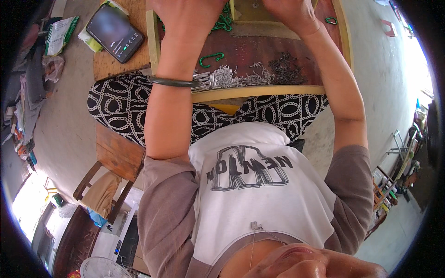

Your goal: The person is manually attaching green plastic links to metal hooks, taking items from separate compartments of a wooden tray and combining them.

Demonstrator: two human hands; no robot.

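Note:
My left hand (192, 8) reaches over the far part of a shallow wood-rimmed tray (259, 91), its fingers cut off by the top edge of the view. Over the tray's far right part is my right hand (293, 14), whose fingertips are also out of the picture. Green carabiner pieces (224, 22) lie in a heap beside my left hand. Nearer to me rests one loose green hook-shaped piece (212, 59). Along the near rim spreads a pile of small silver pins (225, 76), with dark pins or springs (286, 67) to its right.
A wooden divider (258, 28) crosses the tray between my hands. One green carabiner (331, 21) lies by the right rim. Left of the tray, a phone (115, 32) rests partly on a packet on the wooden table (107, 65). A wooden chair (118, 153) stands behind to the left.

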